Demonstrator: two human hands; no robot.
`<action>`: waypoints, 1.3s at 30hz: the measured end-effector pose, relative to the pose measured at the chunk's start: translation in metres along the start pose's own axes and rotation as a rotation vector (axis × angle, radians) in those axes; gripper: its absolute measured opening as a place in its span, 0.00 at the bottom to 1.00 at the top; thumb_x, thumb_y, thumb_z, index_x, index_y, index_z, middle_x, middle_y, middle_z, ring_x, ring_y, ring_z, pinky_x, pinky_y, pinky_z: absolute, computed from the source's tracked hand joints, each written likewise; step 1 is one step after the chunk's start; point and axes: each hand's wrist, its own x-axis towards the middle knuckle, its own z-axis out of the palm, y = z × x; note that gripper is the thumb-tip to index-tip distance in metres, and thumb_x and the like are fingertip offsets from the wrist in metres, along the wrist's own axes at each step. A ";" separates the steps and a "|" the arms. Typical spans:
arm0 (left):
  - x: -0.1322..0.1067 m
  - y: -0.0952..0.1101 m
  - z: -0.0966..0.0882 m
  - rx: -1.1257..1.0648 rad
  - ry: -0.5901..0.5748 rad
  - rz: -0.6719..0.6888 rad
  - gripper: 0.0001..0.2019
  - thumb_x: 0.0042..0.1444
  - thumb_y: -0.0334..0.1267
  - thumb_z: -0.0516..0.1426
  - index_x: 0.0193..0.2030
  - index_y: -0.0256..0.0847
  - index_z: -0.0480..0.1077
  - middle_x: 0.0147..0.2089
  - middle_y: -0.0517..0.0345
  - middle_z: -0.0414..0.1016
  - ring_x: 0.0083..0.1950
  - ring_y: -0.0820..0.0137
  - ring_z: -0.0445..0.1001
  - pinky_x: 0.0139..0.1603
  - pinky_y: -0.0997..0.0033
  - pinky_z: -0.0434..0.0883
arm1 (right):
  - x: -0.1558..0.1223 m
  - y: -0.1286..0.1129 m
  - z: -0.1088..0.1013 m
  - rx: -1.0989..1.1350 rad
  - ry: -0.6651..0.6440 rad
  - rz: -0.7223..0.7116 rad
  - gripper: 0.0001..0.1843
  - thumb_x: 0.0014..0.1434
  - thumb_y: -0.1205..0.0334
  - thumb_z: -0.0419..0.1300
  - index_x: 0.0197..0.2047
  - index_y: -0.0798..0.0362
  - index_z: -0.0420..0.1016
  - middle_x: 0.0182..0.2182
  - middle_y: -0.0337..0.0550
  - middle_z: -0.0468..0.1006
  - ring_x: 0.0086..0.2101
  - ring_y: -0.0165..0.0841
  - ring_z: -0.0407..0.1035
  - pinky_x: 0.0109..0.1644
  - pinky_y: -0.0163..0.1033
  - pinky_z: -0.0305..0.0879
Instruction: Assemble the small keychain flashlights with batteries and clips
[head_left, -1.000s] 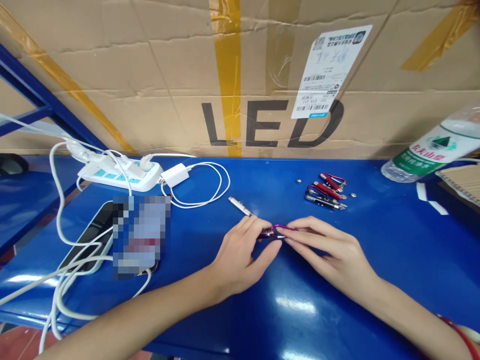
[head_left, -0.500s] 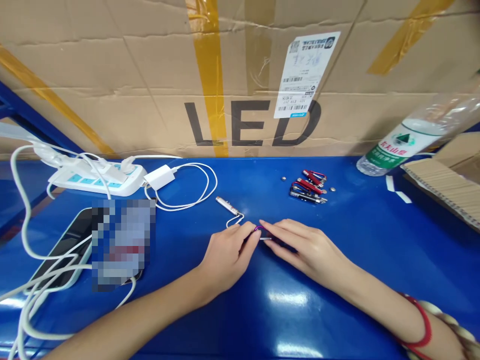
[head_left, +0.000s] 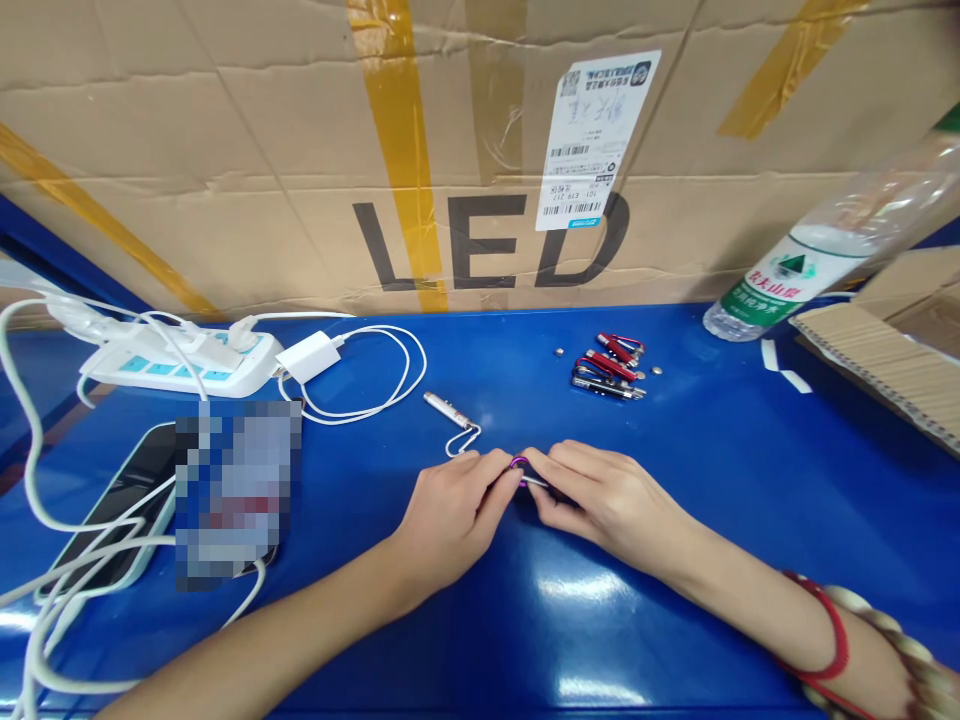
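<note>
Pinching a small purple keychain (head_left: 533, 481) between them, the left hand (head_left: 452, 513) and right hand (head_left: 622, 500) have narrow, closed fingers (head_left: 566, 474) low over a glossy blue bench (head_left: 510, 640); so small a piece in a fingertip grip could slip and roll away. Beyond lie a silver penlight (head_left: 448, 410), then red penlights (head_left: 611, 364) beside small metal discs (head_left: 657, 371), which a knock might scatter. A cardboard box (head_left: 270, 130) marked LED walls the back.

Small purple-and-silver item (head_left: 534, 481): mostly covered, lower centre of frame; curved purple loop (head_left: 518, 461) at left, silver part slanting down rightward.
</note>
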 end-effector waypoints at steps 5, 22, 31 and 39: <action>-0.001 0.001 0.000 -0.019 0.023 0.043 0.14 0.64 0.38 0.43 0.32 0.40 0.64 0.25 0.61 0.67 0.26 0.73 0.66 0.29 0.75 0.64 | -0.003 0.000 0.004 0.025 0.031 0.029 0.12 0.62 0.67 0.48 0.39 0.62 0.73 0.21 0.41 0.69 0.23 0.29 0.62 0.27 0.35 0.65; -0.002 0.002 0.003 -0.098 -0.010 0.045 0.11 0.63 0.38 0.47 0.41 0.39 0.68 0.28 0.58 0.68 0.28 0.71 0.68 0.30 0.73 0.67 | -0.004 0.000 0.005 0.352 0.103 0.245 0.14 0.63 0.67 0.49 0.50 0.56 0.69 0.35 0.45 0.74 0.34 0.30 0.69 0.39 0.36 0.69; -0.002 0.007 0.002 -0.050 -0.036 0.095 0.10 0.61 0.37 0.48 0.41 0.38 0.70 0.27 0.57 0.71 0.28 0.71 0.69 0.29 0.73 0.66 | -0.001 0.015 -0.003 0.160 0.122 0.401 0.16 0.63 0.62 0.50 0.51 0.56 0.70 0.36 0.46 0.75 0.35 0.32 0.70 0.39 0.35 0.68; -0.002 0.006 0.002 -0.103 -0.025 0.078 0.11 0.61 0.37 0.48 0.41 0.38 0.70 0.30 0.55 0.73 0.29 0.70 0.70 0.30 0.72 0.68 | -0.005 0.060 -0.024 -0.465 0.007 0.757 0.17 0.62 0.57 0.50 0.52 0.48 0.70 0.39 0.42 0.77 0.34 0.37 0.73 0.22 0.34 0.58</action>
